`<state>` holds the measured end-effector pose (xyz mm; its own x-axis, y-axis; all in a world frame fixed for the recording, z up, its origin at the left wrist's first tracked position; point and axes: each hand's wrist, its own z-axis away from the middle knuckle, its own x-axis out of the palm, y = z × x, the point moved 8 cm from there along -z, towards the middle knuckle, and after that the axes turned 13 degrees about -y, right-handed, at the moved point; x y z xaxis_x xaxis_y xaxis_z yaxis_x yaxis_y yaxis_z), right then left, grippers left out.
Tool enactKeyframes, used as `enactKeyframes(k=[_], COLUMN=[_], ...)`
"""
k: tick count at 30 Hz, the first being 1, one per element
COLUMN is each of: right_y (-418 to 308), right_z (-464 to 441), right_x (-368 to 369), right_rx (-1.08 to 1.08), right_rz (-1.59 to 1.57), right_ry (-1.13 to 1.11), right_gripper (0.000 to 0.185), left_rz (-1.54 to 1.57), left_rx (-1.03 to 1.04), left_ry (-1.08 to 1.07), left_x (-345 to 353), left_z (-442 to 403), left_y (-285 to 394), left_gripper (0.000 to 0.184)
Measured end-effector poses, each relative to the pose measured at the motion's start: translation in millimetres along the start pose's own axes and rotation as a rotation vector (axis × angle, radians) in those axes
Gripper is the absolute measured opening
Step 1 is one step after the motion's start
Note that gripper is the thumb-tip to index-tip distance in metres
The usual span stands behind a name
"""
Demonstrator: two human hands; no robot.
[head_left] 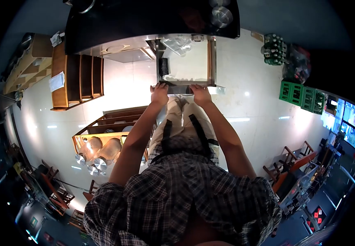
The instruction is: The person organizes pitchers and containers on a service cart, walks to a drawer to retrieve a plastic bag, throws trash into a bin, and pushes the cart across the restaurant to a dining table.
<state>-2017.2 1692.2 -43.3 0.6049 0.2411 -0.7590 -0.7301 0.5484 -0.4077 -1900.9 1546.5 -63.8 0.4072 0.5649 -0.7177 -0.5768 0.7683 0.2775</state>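
Both arms reach forward. Left arm [135,139] and right arm [231,143] are bare from above the elbow, angling inward toward the midline. Left hand [159,94] and right hand [202,95] sit level, apart, backs upward. Fingers bend at the knuckles; fingertips are partly hidden, closure unclear.

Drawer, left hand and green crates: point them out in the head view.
Drawer [190,62], head view: on its bare floor.
Left hand [159,94], head view: on the back of the hand.
Green crates [296,94], head view: on the green plastic.
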Motion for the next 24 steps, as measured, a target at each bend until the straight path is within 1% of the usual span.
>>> enactKeyframes(k=[2,3,4,6,7,8,10,11,13,16,17,18,20,21,23,24], right_y=[4.7,8.2,14.9,17.4,21.9,24.5,34.7,34.5,42.1,47.9,48.1,46.2,48.0,46.3,50.7,48.5], right_z=[-4.1,-4.2,-3.7,7.2,5.4,1.8,-12.5,-14.6,-18.7,-23.6,-26.5,-29.8,-37.2,-35.7,-42.5,-47.5], right_x=[2.6,6.3,16.2,8.9,8.0,4.9,13.6,14.8,16.4,21.3,22.7,21.4,25.9,23.5,21.9,14.6], right_rx=[0.087,0.051,0.045,-0.129,-0.135,-0.13,-0.08,-0.086,-0.07,-0.092,-0.107,-0.131,-0.126,-0.126,-0.037,-0.037], right_rz=[0.001,-0.038,-0.039,-0.119,-0.17,-0.174,-0.139,-0.138,-0.194,-0.212,-0.153,-0.145,-0.184,-0.185,-0.379,-0.38], right_ry=[-0.136,-0.087,-0.097,0.227,0.225,0.241,0.092,0.091,0.075,0.081,0.091,0.033,-0.082,-0.084,-0.184,-0.17], right_gripper=[0.041,0.039,0.039,0.031,0.028,0.028,0.027,0.027,0.024,0.023,0.023,0.025,0.025,0.025,0.027,0.027], left_rz=[0.014,0.003,0.008,0.003,0.027,0.041,0.054,0.055,0.047,0.016,0.03,0.035,0.037,0.037,0.119,0.146], left_rx=[0.033,0.082,0.073,0.104,0.083,0.047,0.07,0.065,0.066,0.036,0.051,0.067,0.054,0.054,0.003,-0.021], left_ry=[0.0,0.107,0.102,0.147,0.165,0.105,0.14,0.143,0.076,0.064,0.091,0.13,0.141,0.14,0.111,0.157], left_x=[9.7,16.5,17.5,17.3,10.4,7.1,14.0,18.5,15.6,16.6,16.8,17.0,14.7,12.8,4.0,-3.4], left_z=[-8.2,-9.3,-9.3,-10.9,-8.5,-9.5,-12.9,-12.0,-7.7,-10.7,-11.2,-11.3,-11.4,-9.0,-11.6,-14.6], left_y=[3.6,0.5,-1.2,0.8,5.1,8.7,6.9,2.6,7.6,9.1,7.9,6.1,6.7,8.9,7.7,6.7], left_gripper=[0.041,0.036,0.036,0.028,0.022,0.022,0.03,0.03,0.044,0.049,0.05,0.049,0.046,0.046,0.043,0.039])
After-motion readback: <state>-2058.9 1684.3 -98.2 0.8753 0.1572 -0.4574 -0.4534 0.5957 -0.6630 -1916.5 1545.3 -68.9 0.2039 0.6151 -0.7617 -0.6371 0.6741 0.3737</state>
